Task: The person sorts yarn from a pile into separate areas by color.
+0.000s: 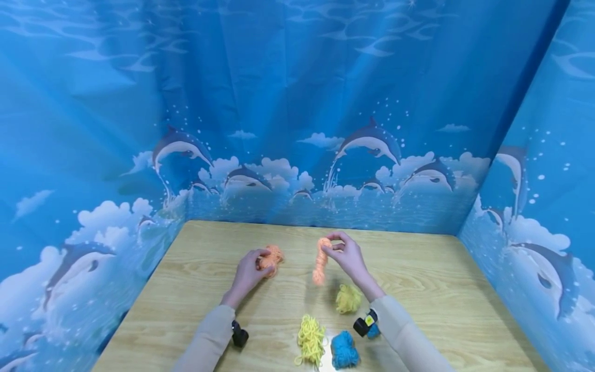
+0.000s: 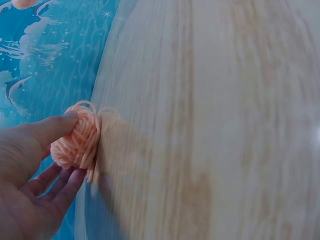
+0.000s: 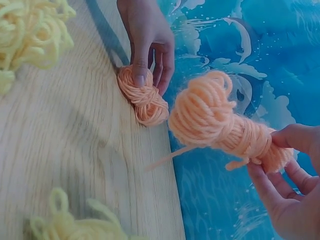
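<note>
My left hand (image 1: pixel 248 269) grips a bundle of peach yarn (image 1: pixel 275 258) on the far left part of the table, thumb on one side and fingers on the other. In the left wrist view this yarn bundle (image 2: pixel 77 140) shows loose loops at its top. My right hand (image 1: pixel 346 256) pinches the end of a second peach yarn bundle (image 1: pixel 321 261), which hangs over the table. The right wrist view shows this second bundle (image 3: pixel 215 120) bound round its middle, with a loose strand trailing from it.
Nearer me lie a loose yellow yarn heap (image 1: pixel 311 341) and a blue yarn bundle (image 1: pixel 344 350). Another yellow bundle (image 1: pixel 347 298) lies beside my right forearm. A bit of blue yarn (image 1: pixel 373 331) shows under the right wrist. Dolphin-print curtains (image 1: pixel 288 113) stand round the wooden table (image 1: pixel 195 289).
</note>
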{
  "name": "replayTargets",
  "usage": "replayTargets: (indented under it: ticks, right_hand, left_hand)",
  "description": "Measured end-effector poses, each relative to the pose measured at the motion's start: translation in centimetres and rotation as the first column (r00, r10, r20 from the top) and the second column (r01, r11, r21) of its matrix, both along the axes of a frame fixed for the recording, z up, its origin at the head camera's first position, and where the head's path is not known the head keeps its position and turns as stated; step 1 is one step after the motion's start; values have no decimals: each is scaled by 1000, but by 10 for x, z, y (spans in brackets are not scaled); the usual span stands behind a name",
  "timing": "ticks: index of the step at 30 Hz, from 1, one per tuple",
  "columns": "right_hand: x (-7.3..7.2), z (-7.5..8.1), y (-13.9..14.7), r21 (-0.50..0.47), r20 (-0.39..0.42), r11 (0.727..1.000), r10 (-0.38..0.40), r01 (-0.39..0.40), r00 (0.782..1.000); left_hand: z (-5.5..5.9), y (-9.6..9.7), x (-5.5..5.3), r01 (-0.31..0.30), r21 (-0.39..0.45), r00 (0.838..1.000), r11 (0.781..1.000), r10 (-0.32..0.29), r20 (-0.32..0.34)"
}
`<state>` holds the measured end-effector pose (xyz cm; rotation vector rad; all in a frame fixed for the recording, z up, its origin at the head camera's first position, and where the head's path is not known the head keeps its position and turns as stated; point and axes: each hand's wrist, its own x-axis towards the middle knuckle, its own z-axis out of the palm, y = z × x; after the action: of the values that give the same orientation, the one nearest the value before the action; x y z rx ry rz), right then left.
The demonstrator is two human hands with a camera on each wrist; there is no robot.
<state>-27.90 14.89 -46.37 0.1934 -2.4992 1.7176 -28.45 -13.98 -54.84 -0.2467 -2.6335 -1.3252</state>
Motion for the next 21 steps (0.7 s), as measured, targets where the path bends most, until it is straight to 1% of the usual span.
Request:
replayTargets:
  ticks: [4,7,13,17,21]
  right_hand:
    - [-8,-2,-4,-12,-2,1000,-1,1,1000]
    - [-11,-3,-8,-12,-2,1000,-2,2,1000]
    - [-19,-6,-13,-3,0,1000,-4,4,1000]
    - [-24,-8,-18,14,4,1000,-15,15,1000]
    - [-31,-12,-23,23,4,1000,-21,21,1000]
  left_hand:
    - [-1,0,-1,-5,-2,1000,1000,5,4]
    - [-2,1,-1,-8,-2,1000,1000,8,5]
    - [-3,2,-2,-7,-21,1000,1000,7,-20]
    - [-3,2,-1,-20,-15,1000,1000,20,-11]
    - [-4,2,-1,-16,-23,999,1000,15,-33]
